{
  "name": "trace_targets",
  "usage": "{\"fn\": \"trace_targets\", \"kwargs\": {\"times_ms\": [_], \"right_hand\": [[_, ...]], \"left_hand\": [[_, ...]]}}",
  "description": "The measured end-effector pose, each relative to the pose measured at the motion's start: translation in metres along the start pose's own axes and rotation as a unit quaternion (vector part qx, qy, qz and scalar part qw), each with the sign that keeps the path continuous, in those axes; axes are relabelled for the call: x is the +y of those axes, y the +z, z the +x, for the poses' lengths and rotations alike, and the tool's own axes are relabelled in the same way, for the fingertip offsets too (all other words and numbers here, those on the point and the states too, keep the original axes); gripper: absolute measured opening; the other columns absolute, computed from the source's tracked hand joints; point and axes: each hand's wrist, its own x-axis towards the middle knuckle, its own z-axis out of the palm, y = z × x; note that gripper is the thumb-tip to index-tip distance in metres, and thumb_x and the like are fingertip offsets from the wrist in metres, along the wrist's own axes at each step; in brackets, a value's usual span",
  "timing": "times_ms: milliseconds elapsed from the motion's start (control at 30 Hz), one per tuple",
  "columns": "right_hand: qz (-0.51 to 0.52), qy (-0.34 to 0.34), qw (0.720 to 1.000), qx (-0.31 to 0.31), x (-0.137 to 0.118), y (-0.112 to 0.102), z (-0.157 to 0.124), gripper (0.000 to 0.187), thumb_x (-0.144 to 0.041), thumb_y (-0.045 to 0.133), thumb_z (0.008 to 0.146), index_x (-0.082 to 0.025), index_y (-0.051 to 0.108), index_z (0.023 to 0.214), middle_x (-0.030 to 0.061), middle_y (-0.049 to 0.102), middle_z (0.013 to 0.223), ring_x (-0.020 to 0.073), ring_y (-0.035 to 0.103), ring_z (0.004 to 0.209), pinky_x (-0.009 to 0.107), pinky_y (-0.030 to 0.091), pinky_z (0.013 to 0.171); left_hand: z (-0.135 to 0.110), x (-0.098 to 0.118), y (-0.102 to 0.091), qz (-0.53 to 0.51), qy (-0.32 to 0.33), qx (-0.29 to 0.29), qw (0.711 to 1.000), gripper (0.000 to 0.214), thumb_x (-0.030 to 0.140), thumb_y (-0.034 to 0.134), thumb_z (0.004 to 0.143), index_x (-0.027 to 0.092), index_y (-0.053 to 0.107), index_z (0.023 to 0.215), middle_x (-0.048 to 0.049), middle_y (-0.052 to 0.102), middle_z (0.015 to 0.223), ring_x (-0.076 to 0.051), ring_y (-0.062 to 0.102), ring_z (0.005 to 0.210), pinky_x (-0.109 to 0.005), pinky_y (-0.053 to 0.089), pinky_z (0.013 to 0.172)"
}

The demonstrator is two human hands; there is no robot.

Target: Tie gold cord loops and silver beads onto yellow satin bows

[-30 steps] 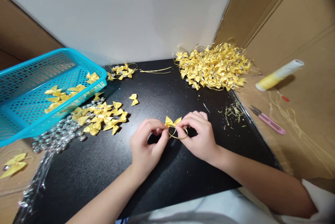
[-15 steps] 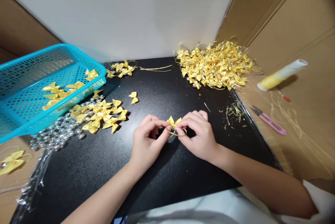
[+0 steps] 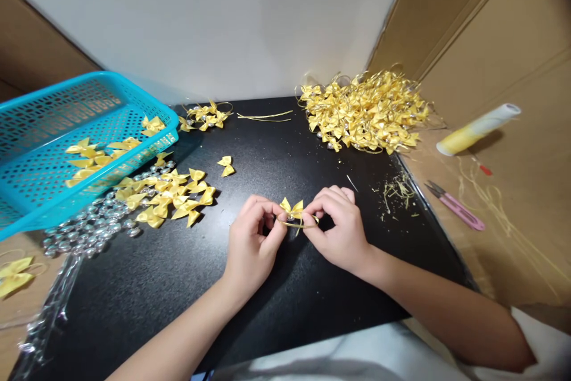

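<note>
Between my hands, a small yellow ribbon bow (image 3: pixel 291 208) with a bead at its middle hangs just above the black table. A thin gold cord (image 3: pixel 297 226) runs from it in a loop towards both hands. My left hand (image 3: pixel 259 229) pinches the cord at the bow's left side between thumb and forefinger. On the other side, my right hand (image 3: pixel 336 223) pinches the cord close to the bow's right tip, its other fingers curled. The fingertips partly hide the cord's ends. A loose yellow bow (image 3: pixel 226 166) lies beyond my left hand.
At the left, a turquoise basket (image 3: pixel 100 182) holds yellow bows, with silver beads (image 3: pixel 84 232) and more bows (image 3: pixel 172 197) beside it. A large heap of corded bows (image 3: pixel 366 110) lies at the back right. Pink thread snips (image 3: pixel 459 210) and a yellow-white tube (image 3: pixel 479 128) are at the right.
My hands have moved slightly apart, showing more of the bow and its bead, and the cord loop looks flatter. The view has shifted a little.
</note>
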Motion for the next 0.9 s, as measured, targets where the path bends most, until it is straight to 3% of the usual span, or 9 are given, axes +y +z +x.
{"fn": "trace_targets", "kwargs": {"times_ms": [167,300,433,567,767,900], "right_hand": [[0.01,-0.01,1.0,0.0,-0.0002,-0.0003,-0.001,0.017,-0.015,0.06,0.083,-0.021,0.055,0.067,-0.0038,0.059,0.062,0.0134,0.053,0.063,0.034,0.033,0.071],[-0.012,-0.039,0.999,0.011,0.0011,-0.0004,-0.0019,0.014,-0.016,0.061,0.083,-0.022,0.059,0.071,-0.0033,0.064,0.065,0.0143,0.056,0.065,0.036,0.033,0.073],[-0.036,-0.076,0.996,0.017,0.0018,-0.002,-0.0017,0.014,-0.017,0.061,0.084,-0.022,0.06,0.071,-0.0033,0.067,0.067,0.014,0.057,0.064,0.037,0.031,0.073],[-0.031,-0.083,0.996,0.023,0.0,-0.0028,-0.0007,0.014,-0.015,0.061,0.083,-0.022,0.059,0.07,-0.0032,0.067,0.067,0.0138,0.057,0.064,0.037,0.031,0.073],[0.014,-0.013,1.0,0.013,-0.0022,-0.0015,-0.0004,0.016,-0.016,0.059,0.081,-0.021,0.057,0.066,-0.0037,0.059,0.06,0.0138,0.054,0.062,0.035,0.032,0.07],[0.041,-0.042,0.998,-0.003,0.0002,-0.0059,0.0003,0.008,-0.015,0.06,0.077,-0.021,0.06,0.072,-0.0026,0.065,0.067,0.015,0.057,0.067,0.036,0.033,0.074]], "left_hand": [[-0.0009,0.0004,0.0013,-0.004,0.005,0.002,1.0,0.005,0.019,0.063,0.085,0.019,0.062,0.08,-0.0014,0.057,0.076,-0.013,0.053,0.067,-0.023,0.046,0.058],[-0.0025,-0.0019,0.0029,-0.103,-0.094,0.0,0.99,0.022,0.026,0.068,0.081,0.019,0.06,0.1,-0.0031,0.062,0.085,-0.015,0.061,0.073,-0.023,0.052,0.058],[-0.0009,-0.0017,0.0016,-0.192,-0.15,-0.048,0.969,0.013,0.03,0.068,0.082,0.017,0.065,0.081,-0.0012,0.065,0.069,-0.012,0.061,0.059,-0.021,0.052,0.055],[0.0,-0.001,0.0005,-0.235,-0.146,-0.029,0.961,0.012,0.027,0.073,0.079,0.018,0.067,0.077,-0.0015,0.07,0.07,-0.012,0.064,0.062,-0.021,0.054,0.06],[-0.0028,0.0003,0.0025,-0.265,-0.152,-0.005,0.952,0.013,0.027,0.075,0.078,0.018,0.067,0.075,-0.0019,0.072,0.074,-0.013,0.066,0.068,-0.022,0.054,0.066],[-0.0022,0.0033,0.0028,-0.278,-0.155,-0.014,0.948,0.013,0.027,0.075,0.079,0.018,0.067,0.075,-0.001,0.072,0.074,-0.011,0.065,0.067,-0.019,0.053,0.066]]}}
